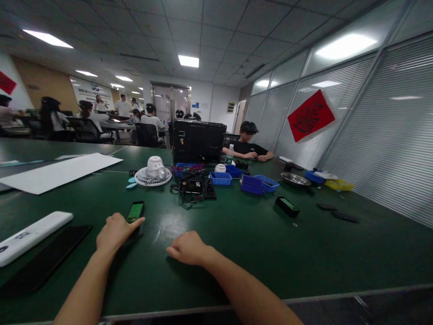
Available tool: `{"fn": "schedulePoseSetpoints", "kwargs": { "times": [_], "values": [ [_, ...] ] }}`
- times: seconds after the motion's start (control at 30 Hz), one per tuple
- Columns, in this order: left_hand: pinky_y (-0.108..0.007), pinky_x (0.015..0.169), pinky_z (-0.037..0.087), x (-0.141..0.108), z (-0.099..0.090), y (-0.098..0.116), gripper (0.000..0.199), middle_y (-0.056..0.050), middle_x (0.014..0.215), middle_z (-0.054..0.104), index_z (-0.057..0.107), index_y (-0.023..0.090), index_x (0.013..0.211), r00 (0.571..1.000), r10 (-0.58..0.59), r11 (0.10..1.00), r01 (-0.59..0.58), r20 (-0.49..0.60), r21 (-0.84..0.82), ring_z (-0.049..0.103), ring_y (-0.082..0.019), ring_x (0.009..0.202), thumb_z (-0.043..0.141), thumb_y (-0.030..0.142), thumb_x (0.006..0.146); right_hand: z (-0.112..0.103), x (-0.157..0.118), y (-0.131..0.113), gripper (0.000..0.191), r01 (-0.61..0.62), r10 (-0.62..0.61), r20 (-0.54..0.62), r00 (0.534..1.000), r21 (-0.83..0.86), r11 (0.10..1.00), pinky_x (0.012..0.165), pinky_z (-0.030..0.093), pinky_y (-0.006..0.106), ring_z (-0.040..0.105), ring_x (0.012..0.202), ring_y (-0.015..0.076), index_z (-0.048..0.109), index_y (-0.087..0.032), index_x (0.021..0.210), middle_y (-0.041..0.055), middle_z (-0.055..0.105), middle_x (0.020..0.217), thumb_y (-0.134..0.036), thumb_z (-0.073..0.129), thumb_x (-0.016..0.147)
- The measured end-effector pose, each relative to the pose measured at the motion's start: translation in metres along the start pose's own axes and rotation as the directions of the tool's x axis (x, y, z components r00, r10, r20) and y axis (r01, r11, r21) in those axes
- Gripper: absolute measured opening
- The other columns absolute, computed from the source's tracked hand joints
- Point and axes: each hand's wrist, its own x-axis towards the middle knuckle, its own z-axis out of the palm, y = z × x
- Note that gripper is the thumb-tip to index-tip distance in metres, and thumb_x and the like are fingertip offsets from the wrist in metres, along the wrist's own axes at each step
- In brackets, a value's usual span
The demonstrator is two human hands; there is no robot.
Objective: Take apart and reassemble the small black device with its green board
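Observation:
My left hand (117, 232) grips the near end of a small black box with a green circuit board (135, 209) showing in its top. The thumb lies across the box, and the other fingers are mostly hidden. To the right, my right hand (187, 248) is closed just over the green table (257, 271). Its curled fingertips are out of sight, so I cannot make out whether anything is in them. A similar black box with a green board (287, 206) lies farther right, apart from both hands.
Left of me lie a long white case (37, 234) and a black panel (47, 259). Ahead are a white fan (154, 174), a cabled black device (192, 186), blue bins (252, 185) and a metal bowl (295, 179). A person (248, 144) sits across the table.

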Motion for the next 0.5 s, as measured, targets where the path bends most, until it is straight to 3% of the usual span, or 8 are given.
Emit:
{"fn": "schedulePoseSetpoints", "kwargs": {
  "times": [0.1, 0.33, 0.5],
  "values": [
    [-0.040, 0.066, 0.046, 0.000, 0.004, -0.003, 0.078, -0.023, 0.099, 0.060, 0.053, 0.007, 0.101, 0.996, 0.025, 0.999, -0.024, 0.083, -0.021, 0.059, -0.036, 0.089, 0.038, 0.073, 0.063, -0.001, -0.001, -0.008, 0.042, 0.042, -0.040, 0.042, 0.998, -0.063, 0.997, 0.059, 0.039, 0.025, 0.061, 0.068, 0.0179, 0.067, -0.019, 0.074, 0.0051, 0.068, 0.076, -0.043, 0.034, 0.086],
    [-0.037, 0.064, 0.045, -0.005, 0.009, 0.014, 0.063, -0.020, 0.091, 0.063, 0.051, 0.011, 0.099, 0.995, 0.037, 0.999, -0.039, 0.096, 0.021, 0.062, -0.033, 0.083, 0.035, 0.064, 0.070, -0.006, -0.003, -0.004, 0.039, 0.025, -0.018, 0.080, 0.997, -0.088, 0.996, 0.061, 0.041, 0.027, 0.061, 0.068, 0.0181, 0.067, -0.019, 0.077, 0.0061, 0.068, 0.077, -0.043, 0.036, 0.084],
    [-0.037, 0.065, 0.045, -0.019, 0.024, 0.037, 0.060, -0.018, 0.085, 0.065, 0.049, 0.011, 0.100, 0.978, 0.178, 0.981, -0.186, 0.113, 0.063, 0.062, -0.033, 0.081, 0.035, 0.062, 0.072, -0.003, -0.001, 0.003, 0.038, -0.079, 0.080, 0.019, 0.997, -0.049, 0.996, 0.060, 0.040, 0.028, 0.061, 0.068, 0.0207, 0.067, -0.019, 0.074, 0.0074, 0.068, 0.074, -0.042, 0.038, 0.083]
  ]
}}
